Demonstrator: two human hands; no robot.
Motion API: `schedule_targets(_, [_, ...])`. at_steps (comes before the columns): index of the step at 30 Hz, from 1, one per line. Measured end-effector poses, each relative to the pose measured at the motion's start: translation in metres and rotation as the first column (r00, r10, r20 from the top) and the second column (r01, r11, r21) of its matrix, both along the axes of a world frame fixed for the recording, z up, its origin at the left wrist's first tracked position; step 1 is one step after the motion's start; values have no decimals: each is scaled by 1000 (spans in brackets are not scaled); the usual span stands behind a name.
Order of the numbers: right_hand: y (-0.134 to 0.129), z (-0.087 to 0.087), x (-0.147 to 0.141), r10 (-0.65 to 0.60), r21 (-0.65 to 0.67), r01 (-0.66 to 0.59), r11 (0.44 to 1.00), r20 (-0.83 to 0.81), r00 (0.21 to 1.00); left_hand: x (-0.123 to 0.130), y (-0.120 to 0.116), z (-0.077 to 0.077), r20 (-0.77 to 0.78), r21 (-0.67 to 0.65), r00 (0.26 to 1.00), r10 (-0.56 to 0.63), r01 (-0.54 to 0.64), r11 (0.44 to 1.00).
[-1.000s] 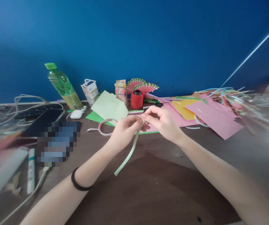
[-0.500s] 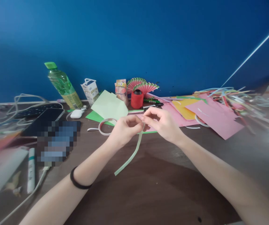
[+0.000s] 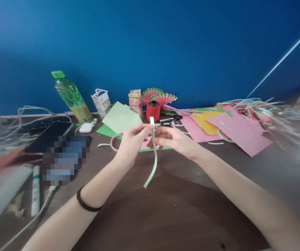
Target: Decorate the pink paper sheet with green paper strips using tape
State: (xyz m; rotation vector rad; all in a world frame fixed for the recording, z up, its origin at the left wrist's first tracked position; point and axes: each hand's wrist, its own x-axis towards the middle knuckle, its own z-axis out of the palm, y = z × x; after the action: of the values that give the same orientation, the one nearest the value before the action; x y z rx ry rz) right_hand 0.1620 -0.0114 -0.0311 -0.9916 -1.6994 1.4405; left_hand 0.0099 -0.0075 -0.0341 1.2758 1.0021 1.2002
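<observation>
Between my two hands is a pale green paper strip (image 3: 154, 164), upright at its top and curving down to the left at its free lower end. My left hand (image 3: 133, 141) pinches it near the top from the left side. From the right, my right hand (image 3: 174, 141) closes its thumb and fingers on the strip a little lower. Behind the hands lie a pair of scissors (image 3: 165, 123) and a pink paper sheet, partly covered by my fingers. A roll of tape (image 3: 113, 142) is half hidden behind my left hand.
Along the blue wall stand a green bottle (image 3: 74, 99), a small carton (image 3: 101, 103), a red cylinder (image 3: 153, 111) and pink paper fans (image 3: 163, 98). Pale green paper (image 3: 122, 116) lies left, pink sheets (image 3: 240, 134) right. A phone (image 3: 67, 158) and marker (image 3: 35, 191) sit at left.
The strip's top end now sticks up above my fingers, and its lower end has swung right. My hands have moved slightly apart, uncovering the scissors.
</observation>
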Motion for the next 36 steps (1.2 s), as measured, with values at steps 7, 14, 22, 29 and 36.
schedule_targets(7, [1, 3, 4, -90, 110, 79, 991, 95, 991, -1, 3, 1, 11, -6, 998, 55, -55, 998])
schedule_targets(14, [10, 1, 17, -83, 226, 13, 974, 303, 949, -10, 16, -4, -54, -50, 999, -4, 1, 999])
schedule_targets(22, [17, -1, 24, -46, 260, -60, 964, 383, 922, -10, 17, -5, -126, -6, 992, 10, -10, 1000])
schedule_targets(29, [18, -3, 26, -22, 240, -89, 967, 422, 906, -14, 24, -10, -344, 31, 938, 31, -22, 999])
schedule_targets(36, [20, -12, 22, 137, 42, -204, 978, 606, 783, -48, 48, -1, -396, -30, 914, 88, -109, 994])
